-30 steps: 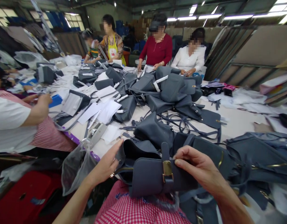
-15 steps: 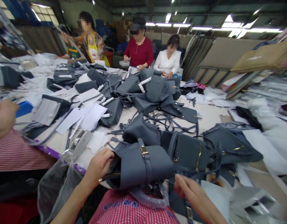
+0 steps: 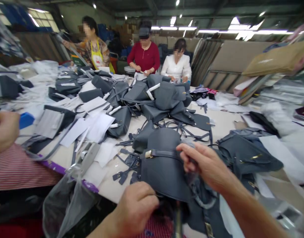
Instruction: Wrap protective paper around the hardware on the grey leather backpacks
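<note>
A dark blue-grey bag (image 3: 164,175) with a flap, a strap and a gold buckle (image 3: 148,154) is tilted in front of me at the table edge. My left hand (image 3: 137,206) is closed on its lower edge, fingertips partly hidden. At the bag's right side, my right hand (image 3: 201,162) has curled fingers beside the strap end. They appear to grip the plastic-wrapped handle, whose loop (image 3: 205,200) hangs below them. Beneath the bag, a dark opening and a blurred metal-like strip (image 3: 178,219) show. Small straps with buckles (image 3: 127,168) lie to its left.
Similar bags (image 3: 164,96) are heaped across the table, with white papers (image 3: 99,125) among them. Another bag (image 3: 251,155) lies at right. A metal fixture with a clear plastic bag (image 3: 67,201) hangs at the near edge. A neighbour's hand (image 3: 5,130) is at left; several people work opposite.
The bag has turned and tilted, its buckle now facing left and its opening towards me. My left hand has moved right and down; my right hand has risen to the bag's right side.
</note>
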The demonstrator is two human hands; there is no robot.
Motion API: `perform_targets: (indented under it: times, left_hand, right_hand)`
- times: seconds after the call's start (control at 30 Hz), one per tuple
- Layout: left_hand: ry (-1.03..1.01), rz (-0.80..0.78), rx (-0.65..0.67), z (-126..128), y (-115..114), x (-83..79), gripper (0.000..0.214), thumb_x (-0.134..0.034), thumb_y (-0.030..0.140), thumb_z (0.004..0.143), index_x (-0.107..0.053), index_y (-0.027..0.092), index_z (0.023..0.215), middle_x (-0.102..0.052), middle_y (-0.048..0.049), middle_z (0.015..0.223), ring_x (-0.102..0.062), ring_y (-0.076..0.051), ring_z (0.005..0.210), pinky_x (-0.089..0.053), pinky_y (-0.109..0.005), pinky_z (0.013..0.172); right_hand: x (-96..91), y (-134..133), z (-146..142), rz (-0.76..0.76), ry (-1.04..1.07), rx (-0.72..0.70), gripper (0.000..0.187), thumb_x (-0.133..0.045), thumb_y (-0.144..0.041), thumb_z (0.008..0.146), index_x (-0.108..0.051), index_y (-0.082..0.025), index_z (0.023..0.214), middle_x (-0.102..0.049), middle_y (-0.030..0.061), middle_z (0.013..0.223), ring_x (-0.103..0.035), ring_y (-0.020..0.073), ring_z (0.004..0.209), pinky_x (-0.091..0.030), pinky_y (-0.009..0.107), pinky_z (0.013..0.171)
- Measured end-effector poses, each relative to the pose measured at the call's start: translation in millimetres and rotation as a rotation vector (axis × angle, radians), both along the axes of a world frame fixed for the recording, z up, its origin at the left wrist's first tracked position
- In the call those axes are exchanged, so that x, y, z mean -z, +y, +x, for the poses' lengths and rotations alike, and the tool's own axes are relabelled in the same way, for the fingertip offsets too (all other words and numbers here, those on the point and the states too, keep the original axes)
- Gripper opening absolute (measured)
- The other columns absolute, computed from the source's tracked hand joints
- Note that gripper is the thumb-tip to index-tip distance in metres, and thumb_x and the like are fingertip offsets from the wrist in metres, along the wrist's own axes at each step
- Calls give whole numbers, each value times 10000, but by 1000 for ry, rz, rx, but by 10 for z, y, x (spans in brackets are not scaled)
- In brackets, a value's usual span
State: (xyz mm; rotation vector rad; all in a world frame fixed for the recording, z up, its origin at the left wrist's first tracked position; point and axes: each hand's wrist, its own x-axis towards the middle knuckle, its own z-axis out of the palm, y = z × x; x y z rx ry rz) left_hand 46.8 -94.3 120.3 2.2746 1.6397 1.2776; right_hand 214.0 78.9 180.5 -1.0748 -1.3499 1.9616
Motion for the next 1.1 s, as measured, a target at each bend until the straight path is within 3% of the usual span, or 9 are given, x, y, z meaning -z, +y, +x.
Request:
perform_targets:
  times: [0.1,0.17,0.27,0.37,0.5,0.6,0.8,0.93,1.1]
  left_hand:
    - [-211,-266,299,113,-40,31,210,-469,264,950,-632,187,1059,-705,-83,896,-651,-165,809,-498,-255,733]
    - [-411,-486,389,59,-52,240,281,-461,302,958,-620,183,1158,-728,-83,958,-680,-155,861,-512,-229,771]
    - [-542,-742,92,-228,-29,779,298,-408,252,953,-677,124,964,-731,-69,816,-681,-142,710,-523,-212,656]
    - [-273,-858,-370,-658,82,1317,222,-465,153,877,-685,169,851,-724,-34,839,-669,-163,812,-509,-241,755]
    - [-114,-869,-623,-1176,398,1691,396,-352,49,881,-592,152,1178,-648,-137,1166,-590,-233,1101,-440,-354,935]
    - [8,-908,-652,-1414,710,1794,489,-348,27,878,-475,161,1330,-586,-176,1246,-580,-255,1121,-436,-378,925]
    - [179,-963,-577,-1540,1110,1921,280,-410,67,887,-580,148,1094,-668,-145,1010,-644,-249,965,-459,-356,839]
    - [198,-895,-659,-1501,1017,1840,175,-427,185,925,-574,168,1019,-687,-118,943,-649,-247,897,-459,-334,770]
    - [148,-694,-856,-1506,681,1602,233,-364,274,968,-575,192,1021,-680,-102,1005,-636,-220,898,-455,-296,752]
  right_hand:
    - [-184,261,-12,73,-50,-141,390,-779,-506,673,-666,-157,806,-484,-79,521,-298,10,346,-325,183,373]
    - [-57,394,-11,52,-93,-175,396,-771,-523,676,-665,-158,786,-458,-82,517,-245,-2,343,-282,177,361]
    - [332,451,17,61,-173,-101,394,-755,-532,694,-607,-167,699,-448,-77,544,-255,1,369,-273,175,376]
    - [605,347,75,103,-221,-92,418,-733,-536,720,-528,-179,648,-422,-87,558,-258,8,384,-288,183,400]
    - [604,128,120,212,-335,-260,402,-658,-558,781,-545,-181,694,-383,-94,519,-314,40,407,-253,192,415]
    - [509,18,123,257,-387,-316,365,-619,-545,812,-590,-181,809,-388,-93,534,-360,64,445,-272,198,433]
    - [385,-3,247,311,-401,-279,298,-672,-400,780,-641,-178,975,-571,-28,735,-535,121,659,-443,231,596]
    - [383,-121,419,466,-492,-116,449,-693,-327,722,-613,-215,1150,-666,39,969,-611,194,843,-510,318,769]
    - [462,-486,544,703,-584,-56,165,-620,-401,804,-676,-264,876,-643,18,698,-580,170,597,-499,263,584]
